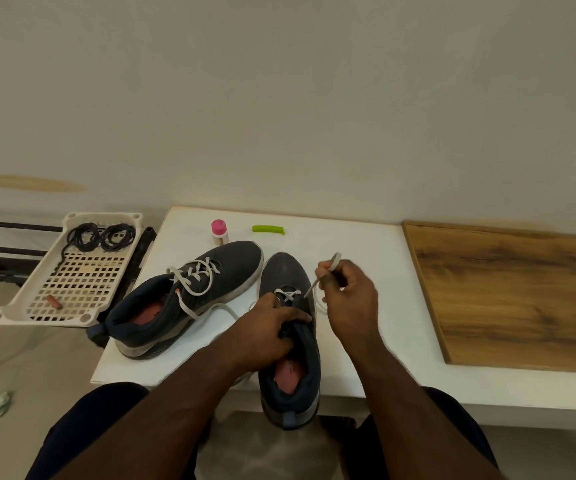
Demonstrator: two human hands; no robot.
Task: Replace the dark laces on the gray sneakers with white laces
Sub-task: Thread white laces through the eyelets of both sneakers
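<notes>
Two gray sneakers lie on the white table point(366, 244). The left sneaker point(189, 296) carries a white lace point(193, 275) through its eyelets, with loose ends. The right sneaker point(288, 327) points away from me, heel over the table's front edge, and has a white lace point(288, 294) crossed only through its lowest eyelets. My left hand point(266, 330) grips that shoe's tongue and throat. My right hand point(347, 299) pinches the free end of the white lace, its tip point(309, 291) pointing down toward an eyelet on the shoe's right side. Coiled dark laces point(101, 237) lie in a tray.
A cream perforated tray point(72, 292) sits left of the table on a dark rack, with a small brown object in it. A pink-capped bottle point(219, 232) and a green clip point(268, 229) stand near the table's far edge. A wooden board point(522, 296) lies to the right.
</notes>
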